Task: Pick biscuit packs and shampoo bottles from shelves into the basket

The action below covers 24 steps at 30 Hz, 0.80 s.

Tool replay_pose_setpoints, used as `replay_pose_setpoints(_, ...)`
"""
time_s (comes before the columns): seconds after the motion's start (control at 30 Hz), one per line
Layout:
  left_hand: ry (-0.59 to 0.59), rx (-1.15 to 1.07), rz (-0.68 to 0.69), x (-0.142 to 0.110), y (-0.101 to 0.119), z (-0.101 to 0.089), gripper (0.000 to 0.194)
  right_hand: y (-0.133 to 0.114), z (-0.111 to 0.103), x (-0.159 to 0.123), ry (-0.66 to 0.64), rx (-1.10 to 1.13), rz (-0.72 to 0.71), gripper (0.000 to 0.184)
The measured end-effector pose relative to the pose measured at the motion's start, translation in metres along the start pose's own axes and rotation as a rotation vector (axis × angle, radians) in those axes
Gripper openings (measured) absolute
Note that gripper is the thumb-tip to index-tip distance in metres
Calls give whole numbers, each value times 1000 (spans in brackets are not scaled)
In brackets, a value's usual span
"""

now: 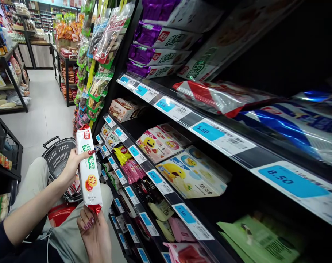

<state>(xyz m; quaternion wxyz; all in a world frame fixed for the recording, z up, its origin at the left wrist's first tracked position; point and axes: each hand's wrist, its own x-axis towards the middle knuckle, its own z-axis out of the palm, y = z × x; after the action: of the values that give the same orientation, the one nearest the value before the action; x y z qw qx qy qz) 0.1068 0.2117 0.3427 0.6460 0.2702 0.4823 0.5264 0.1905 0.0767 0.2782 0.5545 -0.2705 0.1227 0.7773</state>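
I hold a long white biscuit packet with red crimped ends and green lettering upright in front of me. My left hand grips its upper half from the left, fingers wrapped round it. My right hand pinches the red bottom end from below. Behind the packet a grey shopping basket stands on the floor, next to my knees in pale trousers.
Dark shelves on the right carry snack boxes, purple packs and blue price tags. Hanging snack bags line the shelf end. An aisle of grey floor runs ahead, with low racks at left and a display table at the back.
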Motion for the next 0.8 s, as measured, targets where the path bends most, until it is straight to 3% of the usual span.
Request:
replay_pose_setpoints(0.27, -73, -17, 143, -17, -4, -3, 59, -3, -14, 11, 64, -27, -47, 39)
replay_pose_setpoints(0.47, -64, 11, 144, -21, -7, -7, 63, 0, -20, 17, 53, -89, -62, 27)
replay_pose_setpoints(0.8, -68, 7, 113, -19, -9, -11, 63, 3, -23, 16, 111, 78, -16, 39)
